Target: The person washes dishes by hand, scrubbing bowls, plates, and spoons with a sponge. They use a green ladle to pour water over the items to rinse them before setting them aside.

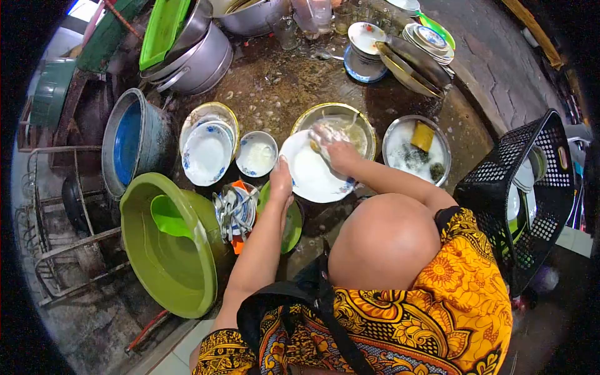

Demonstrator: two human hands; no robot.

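Observation:
My left hand [280, 182] grips the left rim of a white plate [314, 172] with blue flowers on its edge. Suds cover my right hand [333, 147], which presses on the plate's upper right part, fingers curled round something yellowish that is mostly hidden. Behind the plate is a gold-rimmed basin [364, 128] of cloudy water. To the right, a metal bowl [394, 162] holds suds, a yellow sponge [422, 136] and dark scourers. Left of the plate are a small white bowl [257, 154] and stacked flowered dishes [207, 154].
A green tub [169, 250] and a grey bucket [127, 144] stand at the left. Cutlery [235, 209] lies on a bowl beside my left forearm. A black crate [522, 187] with dishes is at the right. Pots [200, 62], glasses [342, 19] and stacked plates [364, 65] stand at the back.

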